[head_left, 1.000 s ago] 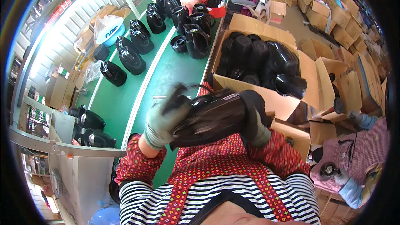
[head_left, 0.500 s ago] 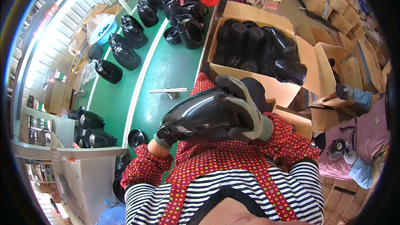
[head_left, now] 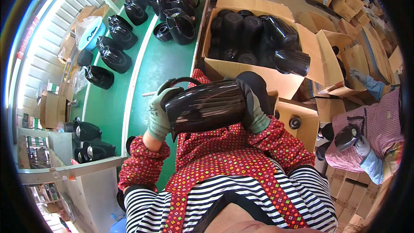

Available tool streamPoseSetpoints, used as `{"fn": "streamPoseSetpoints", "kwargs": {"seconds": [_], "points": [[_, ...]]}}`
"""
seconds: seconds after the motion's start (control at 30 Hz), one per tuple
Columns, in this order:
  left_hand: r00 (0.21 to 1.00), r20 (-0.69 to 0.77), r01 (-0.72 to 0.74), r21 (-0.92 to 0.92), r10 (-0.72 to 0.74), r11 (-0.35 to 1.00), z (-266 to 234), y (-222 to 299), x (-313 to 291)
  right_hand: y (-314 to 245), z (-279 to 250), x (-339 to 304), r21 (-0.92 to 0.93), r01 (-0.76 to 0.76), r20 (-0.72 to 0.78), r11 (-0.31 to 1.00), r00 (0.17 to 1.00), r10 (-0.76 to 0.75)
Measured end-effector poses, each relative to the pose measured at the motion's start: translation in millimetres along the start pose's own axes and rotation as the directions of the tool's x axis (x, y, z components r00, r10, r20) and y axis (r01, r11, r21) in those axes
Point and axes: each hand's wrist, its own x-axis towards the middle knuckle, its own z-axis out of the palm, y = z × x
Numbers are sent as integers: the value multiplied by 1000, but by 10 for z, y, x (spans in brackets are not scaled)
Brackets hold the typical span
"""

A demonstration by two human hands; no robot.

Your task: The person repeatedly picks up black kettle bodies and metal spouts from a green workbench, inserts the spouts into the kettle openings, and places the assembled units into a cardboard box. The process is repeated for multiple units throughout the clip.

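Observation:
A glossy black jug (head_left: pixel 207 107) lies on its side between my hands, in front of my lap. Its curved handle is uppermost and the pointed spout points down at the left. My gloved left hand (head_left: pixel 158 111) is closed round the spout end, with the thumb and fingers by the handle. At the other end, my gloved right hand (head_left: pixel 255 108) grips the base, its fingers partly hidden behind the jug. Just beyond my left hand, the end of a metal bar (head_left: pixel 148 94) shows on the green bench (head_left: pixel 142 75).
Several black jugs (head_left: pixel 180 26) stand or lie along the bench. To the right, an open carton (head_left: pixel 254 75) holds more jugs. A smaller carton (head_left: pixel 308 118) with a round black part sits nearer. At far right, a co-worker (head_left: pixel 366 133) holds a black jug.
The jug has turned, so its handle now shows on top and its spout points down. My left hand has come up round the spout end, and my right hand has shifted on the base.

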Motion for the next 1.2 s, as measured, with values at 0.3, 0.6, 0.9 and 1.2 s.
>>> {"fn": "streamPoseSetpoints", "kwargs": {"seconds": [0.3, 0.6, 0.9, 1.2], "points": [[828, 560, 547, -820, -38, -167, 909, -638, -340, -1092, 539, -49, -581, 766, 745, 277, 637, -198], [852, 495, 431, -847, -168, -312, 1391, -969, -626, -847, 538, -91, -621, 646, 484, 443, 761, -432], [909, 353, 398, -584, -220, 708, 1563, -645, -922, -1134, 12, 716, -662, 27, 181, 749, 976, 124], [952, 15, 299, 158, -305, 941, -93, -1106, -242, -127, -307, 944, -800, 146, 299, 582, 938, 175]]}}
